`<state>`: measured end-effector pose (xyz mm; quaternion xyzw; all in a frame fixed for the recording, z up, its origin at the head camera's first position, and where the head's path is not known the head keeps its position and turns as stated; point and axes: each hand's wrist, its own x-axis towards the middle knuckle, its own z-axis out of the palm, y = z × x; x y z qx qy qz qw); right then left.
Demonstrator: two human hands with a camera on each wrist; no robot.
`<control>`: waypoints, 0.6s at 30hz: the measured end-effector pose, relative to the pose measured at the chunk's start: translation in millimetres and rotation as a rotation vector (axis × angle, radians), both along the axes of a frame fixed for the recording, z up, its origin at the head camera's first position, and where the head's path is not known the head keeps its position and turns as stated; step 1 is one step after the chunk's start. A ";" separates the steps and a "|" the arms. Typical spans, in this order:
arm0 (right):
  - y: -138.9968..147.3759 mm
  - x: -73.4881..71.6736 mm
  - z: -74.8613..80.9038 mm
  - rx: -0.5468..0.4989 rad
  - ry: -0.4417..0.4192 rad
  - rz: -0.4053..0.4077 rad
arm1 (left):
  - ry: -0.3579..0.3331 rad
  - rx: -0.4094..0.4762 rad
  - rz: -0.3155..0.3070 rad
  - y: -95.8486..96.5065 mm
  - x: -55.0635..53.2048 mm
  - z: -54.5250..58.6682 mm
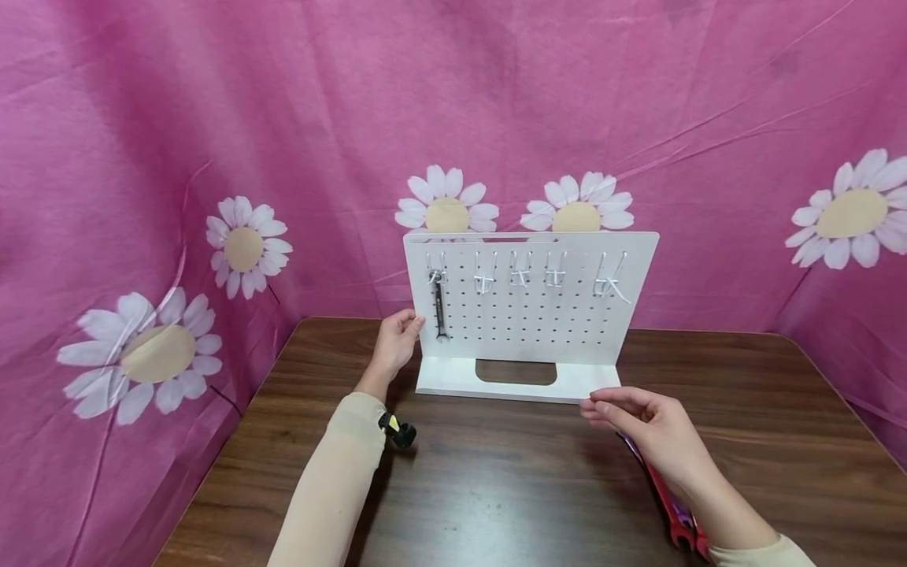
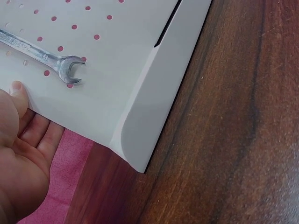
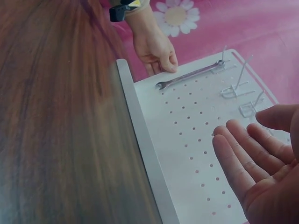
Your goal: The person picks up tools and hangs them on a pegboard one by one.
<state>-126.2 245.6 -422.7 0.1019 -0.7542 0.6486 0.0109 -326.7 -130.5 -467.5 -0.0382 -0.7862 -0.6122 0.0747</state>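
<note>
A white pegboard stand (image 1: 524,323) stands upright on the table. My left hand (image 1: 395,346) pinches its left edge, thumb on the front face and fingers behind, as the left wrist view shows. Close to that thumb, a silver wrench (image 1: 439,307) hangs from the leftmost hook, its open-ended jaw (image 2: 67,70) pointing down. My right hand (image 1: 655,433) holds nothing; its fingers are loosely extended by the front right corner of the stand's base. In the right wrist view the palm and fingers (image 3: 240,154) overlap the perforated face.
Several white wire hooks (image 1: 520,276) with nothing on them line the upper board. Under my right forearm lie red wrenches (image 1: 666,504) and a purple one (image 1: 682,516), partly hidden. Behind the wooden table (image 1: 496,472) hangs a pink cloth (image 1: 340,118) with daisies.
</note>
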 end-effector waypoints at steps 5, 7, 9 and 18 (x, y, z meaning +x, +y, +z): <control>5.4 5.7 -3.8 0.025 0.043 0.006 | -0.013 -0.012 0.018 -0.7 0.7 1.4; 7.3 8.0 -5.4 0.033 0.043 0.010 | -0.013 -0.019 0.022 -1.0 1.6 2.4; 9.8 10.4 -6.8 0.036 0.040 0.010 | -0.015 -0.016 0.018 -0.7 2.2 3.2; 24.3 20.0 -15.7 0.026 -0.009 -0.025 | -0.016 -0.012 0.011 0.0 1.7 3.8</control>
